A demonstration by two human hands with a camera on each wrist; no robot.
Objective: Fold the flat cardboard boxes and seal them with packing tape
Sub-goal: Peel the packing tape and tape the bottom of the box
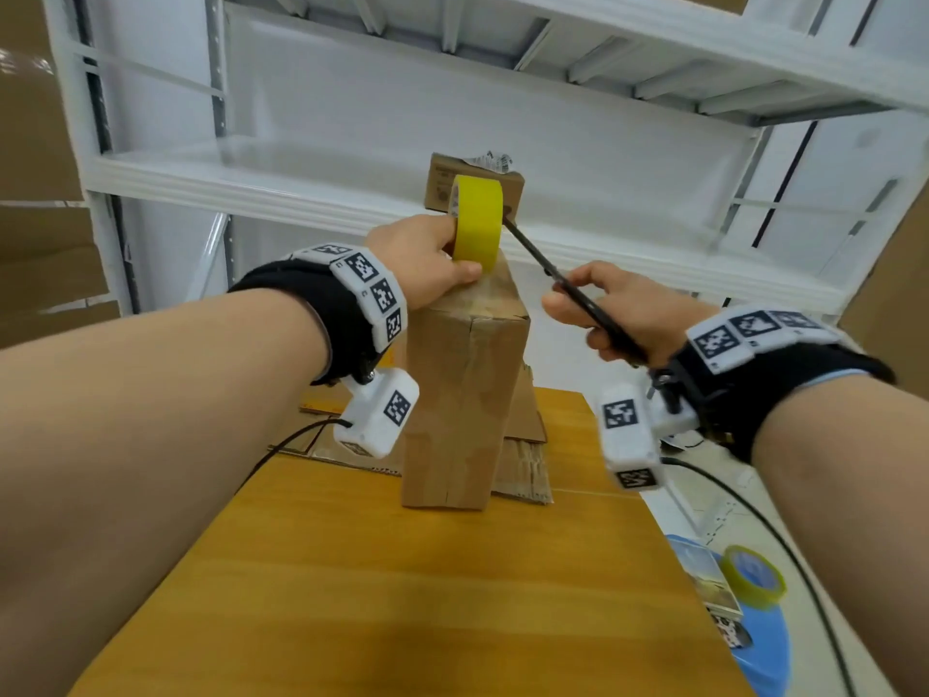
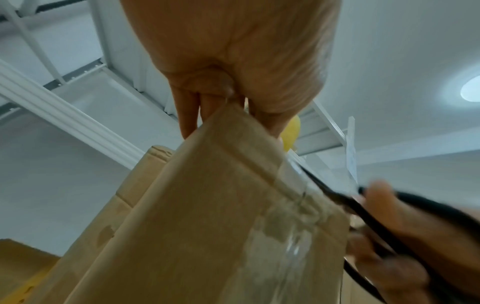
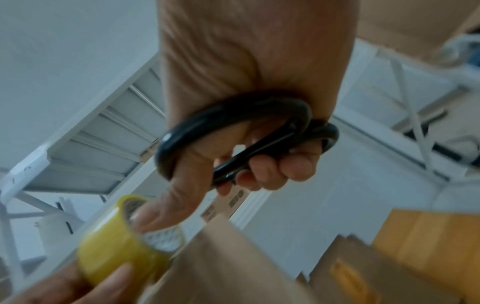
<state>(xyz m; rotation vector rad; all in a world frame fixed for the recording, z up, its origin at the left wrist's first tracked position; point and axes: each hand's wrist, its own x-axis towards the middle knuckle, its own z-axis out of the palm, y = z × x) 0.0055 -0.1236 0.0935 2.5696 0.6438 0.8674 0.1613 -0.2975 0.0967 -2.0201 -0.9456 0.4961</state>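
Gripping the yellow tape roll (image 1: 477,223) on edge, my left hand (image 1: 427,264) is steadying it atop the upright cardboard box (image 1: 460,394) at frame centre on the wooden table (image 1: 402,596); my right hand (image 1: 618,314) is holding black scissors (image 1: 563,284), blades pointing toward the upper left. Any printed writing is too blurred to read.
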